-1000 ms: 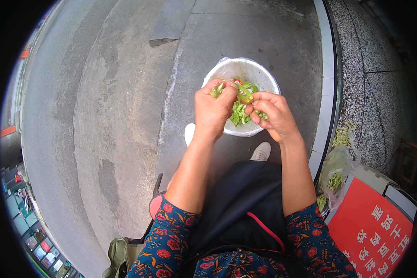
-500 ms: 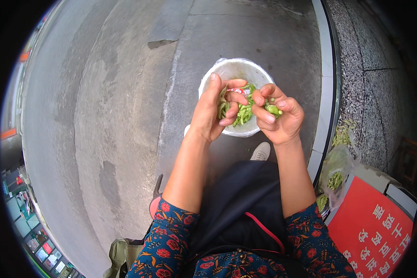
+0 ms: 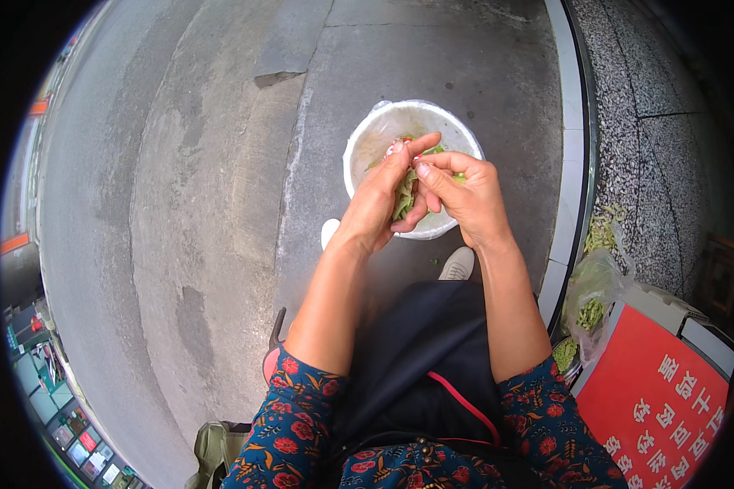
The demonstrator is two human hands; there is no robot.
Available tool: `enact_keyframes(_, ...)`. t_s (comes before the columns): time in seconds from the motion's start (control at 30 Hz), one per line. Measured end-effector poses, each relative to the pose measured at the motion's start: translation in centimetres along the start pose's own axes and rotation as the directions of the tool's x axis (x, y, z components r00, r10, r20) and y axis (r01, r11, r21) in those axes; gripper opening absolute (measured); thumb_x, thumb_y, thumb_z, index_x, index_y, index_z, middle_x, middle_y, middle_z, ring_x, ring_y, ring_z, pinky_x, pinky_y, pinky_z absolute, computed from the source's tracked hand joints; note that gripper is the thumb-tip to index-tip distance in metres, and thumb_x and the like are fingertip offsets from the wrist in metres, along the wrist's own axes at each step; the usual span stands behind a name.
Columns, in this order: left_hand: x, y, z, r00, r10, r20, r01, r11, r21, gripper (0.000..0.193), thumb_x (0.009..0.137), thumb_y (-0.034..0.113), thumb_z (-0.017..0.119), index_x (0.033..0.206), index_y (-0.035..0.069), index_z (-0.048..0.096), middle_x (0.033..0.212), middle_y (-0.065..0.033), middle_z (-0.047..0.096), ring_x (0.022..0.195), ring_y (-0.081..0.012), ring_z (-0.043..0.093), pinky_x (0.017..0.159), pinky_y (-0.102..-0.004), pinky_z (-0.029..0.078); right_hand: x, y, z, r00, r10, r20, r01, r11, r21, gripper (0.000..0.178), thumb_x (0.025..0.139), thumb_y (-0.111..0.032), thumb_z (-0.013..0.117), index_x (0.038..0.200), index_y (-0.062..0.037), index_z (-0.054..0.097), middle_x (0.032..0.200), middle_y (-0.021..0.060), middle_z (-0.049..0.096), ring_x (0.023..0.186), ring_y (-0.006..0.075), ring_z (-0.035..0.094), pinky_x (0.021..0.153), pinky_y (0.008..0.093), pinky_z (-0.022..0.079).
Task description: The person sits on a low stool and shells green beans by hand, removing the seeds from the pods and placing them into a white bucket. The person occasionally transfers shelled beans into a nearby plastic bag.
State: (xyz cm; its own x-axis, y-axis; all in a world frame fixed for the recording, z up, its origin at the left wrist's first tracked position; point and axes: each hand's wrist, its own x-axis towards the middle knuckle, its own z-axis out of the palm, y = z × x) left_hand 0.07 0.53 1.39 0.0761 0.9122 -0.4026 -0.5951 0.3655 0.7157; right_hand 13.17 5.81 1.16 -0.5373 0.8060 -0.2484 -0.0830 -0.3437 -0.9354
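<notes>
My left hand (image 3: 375, 204) is curled around a bunch of flat green bean pods (image 3: 404, 198), which show between its thumb and fingers. Close against it, my right hand (image 3: 475, 200) has thumb and forefinger pinched at the left hand's fingertips. A bit of green, probably beans (image 3: 459, 177), peeks out between the right fingers; most of what they hold is hidden. Both hands are over a white round bucket (image 3: 357, 143) lined with clear plastic. Inside it lie green pods and a red-and-white wrapper, now largely covered by my hands.
My light shoe (image 3: 458, 262) is just below the bucket. To the right runs a pale tiled edge (image 3: 573, 163), with a clear plastic bag of green pods (image 3: 593, 293) and a red sign (image 3: 652, 391) beyond it. A green bag (image 3: 214, 452) is at lower left.
My right hand has moved left and turned, bringing its pinched fingertips to the left hand. The green beans seen in its fingers are now mostly hidden.
</notes>
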Motion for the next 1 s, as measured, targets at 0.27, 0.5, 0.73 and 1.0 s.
enact_keyframes(0.27,0.1,0.2,-0.8,0.987,0.006,-0.160,0.010,0.995,0.099,0.028,0.094,0.026,0.047,0.095,0.001,0.061,0.068,-0.0048,0.057,0.047,-0.0062,0.039,0.038,-0.0190,0.023,0.0,-1.2,-2.6,0.995,0.064,-0.074,-0.055,0.991,0.123,0.018,0.088,-0.018,0.063,0.088,0.0000,0.063,0.056,-0.0076,0.045,0.043,-0.0021,0.028,0.039,0.0178,0.018)
enact_keyframes(0.5,0.0,-0.4,-0.9,0.998,-0.022,-0.051,0.022,1.000,0.000,0.010,0.083,0.013,0.067,0.083,0.004,0.063,0.066,-0.0012,0.056,0.046,-0.0035,0.038,0.039,-0.0187,0.021,-0.3,-1.3,-2.5,0.998,0.059,0.016,-0.060,0.997,0.049,0.018,0.086,-0.016,0.067,0.090,0.0019,0.065,0.071,-0.0009,0.060,0.061,0.0014,0.050,0.053,0.0173,0.039)
enact_keyframes(0.73,0.0,-0.5,-0.7,0.999,-0.006,-0.048,0.006,1.000,-0.013,0.011,0.084,0.012,0.065,0.085,0.001,0.062,0.067,-0.0031,0.057,0.047,-0.0035,0.039,0.038,-0.0171,0.024,0.0,-1.0,-1.7,0.998,0.037,-0.059,-0.038,0.999,-0.002,0.019,0.087,-0.018,0.066,0.089,0.0012,0.065,0.070,-0.0023,0.057,0.061,0.0015,0.046,0.054,0.0179,0.035)
enact_keyframes(1.0,0.2,-0.4,-0.8,0.979,0.085,-0.184,-0.094,0.995,-0.044,0.011,0.085,0.011,0.063,0.087,0.000,0.062,0.069,-0.0026,0.057,0.048,-0.0038,0.039,0.040,-0.0169,0.025,-0.2,-1.1,-2.0,0.997,0.062,0.044,-0.055,0.988,-0.147,0.023,0.088,-0.024,0.064,0.083,-0.0019,0.064,0.053,-0.0090,0.042,0.044,-0.0011,0.030,0.039,0.0180,0.020)
